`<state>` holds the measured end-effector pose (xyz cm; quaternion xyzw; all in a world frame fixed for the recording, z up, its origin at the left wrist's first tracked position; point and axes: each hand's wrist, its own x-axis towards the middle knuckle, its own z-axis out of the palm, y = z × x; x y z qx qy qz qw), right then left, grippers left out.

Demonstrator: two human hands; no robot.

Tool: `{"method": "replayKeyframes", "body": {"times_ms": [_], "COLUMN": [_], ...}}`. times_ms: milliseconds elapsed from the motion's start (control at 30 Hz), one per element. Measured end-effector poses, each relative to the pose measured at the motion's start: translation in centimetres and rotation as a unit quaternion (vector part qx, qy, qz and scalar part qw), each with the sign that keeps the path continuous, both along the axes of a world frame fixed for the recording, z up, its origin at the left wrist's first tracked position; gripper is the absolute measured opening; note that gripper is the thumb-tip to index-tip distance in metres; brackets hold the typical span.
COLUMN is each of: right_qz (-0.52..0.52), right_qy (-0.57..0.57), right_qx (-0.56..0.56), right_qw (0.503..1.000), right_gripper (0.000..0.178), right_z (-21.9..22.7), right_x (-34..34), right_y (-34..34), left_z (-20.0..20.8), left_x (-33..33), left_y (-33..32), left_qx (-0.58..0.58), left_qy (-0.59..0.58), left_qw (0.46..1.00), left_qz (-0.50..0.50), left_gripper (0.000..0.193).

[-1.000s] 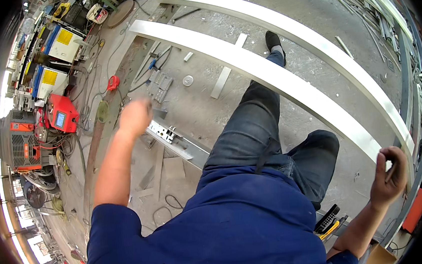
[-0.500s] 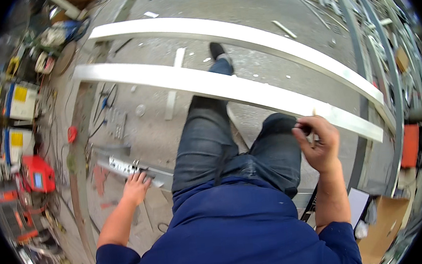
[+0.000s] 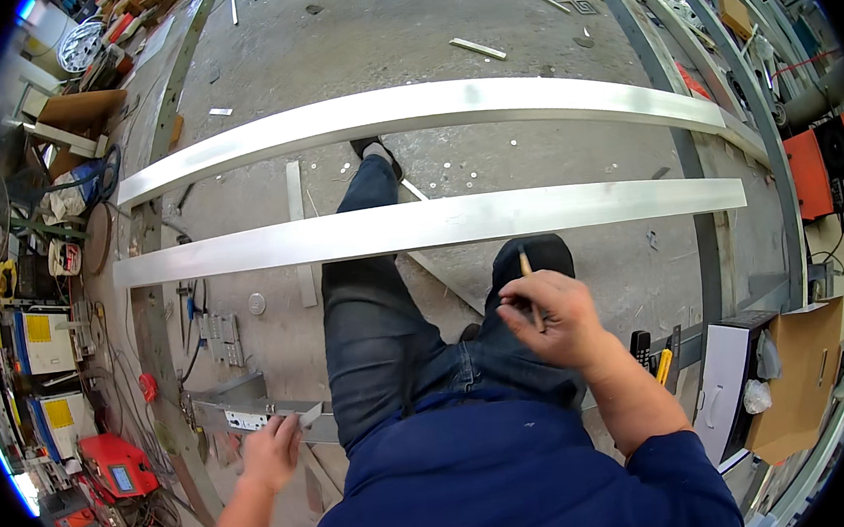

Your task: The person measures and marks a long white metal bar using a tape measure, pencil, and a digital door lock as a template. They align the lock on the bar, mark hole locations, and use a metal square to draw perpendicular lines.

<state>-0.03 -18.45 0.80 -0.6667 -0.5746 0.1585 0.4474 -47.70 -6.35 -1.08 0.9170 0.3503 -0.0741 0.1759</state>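
In the head view, the right hand [image 3: 559, 320] hangs over the person's bent left-to-right lap, just above the right knee [image 3: 542, 253], with its grip closed on a thin wooden stick [image 3: 527, 264], pencil-like, whose end points up toward the nearer bar. The left hand [image 3: 270, 455] is lower and off to the left, its fingers bent down over a silver metal part [image 3: 247, 419] with holes in its face, which lies along a grey rail [image 3: 322, 428]; a small pale triangular piece [image 3: 311, 414] shows right beside the fingertips. Whether that left grip is clasping the part or only resting on it, I cannot tell. Ahead of both hands, two long silvery-white bars, the nearer bar [image 3: 429, 227] and the farther bar [image 3: 409, 109], lie crosswise and apart over the frame. Left of the legs, a round disc [image 3: 257, 303] and grey plates [image 3: 221, 338] lie on the floor [image 3: 289, 345], with a red machine [image 3: 119, 466] farther left. Right of the right forearm are a black handset [image 3: 641, 345], a yellow-handled tool [image 3: 664, 367] and an open cardboard box [image 3: 799, 381].
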Motion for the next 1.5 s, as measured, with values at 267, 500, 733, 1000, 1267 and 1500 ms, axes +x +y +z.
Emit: {"method": "replayKeyframes", "body": {"times_ms": [267, 500, 733, 1000, 1267, 1500], "right_qz": [0.117, 0.006, -0.082, -0.113, -0.117, -0.102], "right_qy": [-0.223, -0.266, -0.197, -0.160, -0.175, -0.187], "right_qx": [0.031, -0.077, -0.102, -0.050, -0.057, -0.048], "right_qw": [0.967, 0.961, 0.972, 0.979, 0.976, 0.976], "right_gripper": [0.031, 0.018, 0.018, 0.026, 0.022, 0.022], "right_z": [-0.6, -1.5, -7.3, -11.0, -11.2, -11.3], "right_x": [-2.2, 7.9, 17.0, 16.9, 16.8, 16.8], "right_y": [3.7, 1.1, 1.2, 0.7, 0.5, 0.3], "left_z": [2.3, 2.5, -4.2, -8.6, -8.9, -9.1], "left_x": [25.0, 33.3, 33.3, 32.1, 32.2, 32.1], "left_y": [4.5, 8.4, 14.8, 14.4, 14.3, 14.2], "left_qx": [0.036, 0.028, 0.020, -0.005, 0.019, 0.035], "left_qy": [-0.094, -0.042, -0.200, -0.306, -0.305, -0.308], "left_qw": [0.972, 0.975, 0.973, 0.950, 0.950, 0.947], "left_qz": [-0.214, -0.218, -0.110, -0.060, -0.069, -0.086], "left_gripper": [0.030, 0.021, 0.022, 0.024, 0.022, 0.021]}}
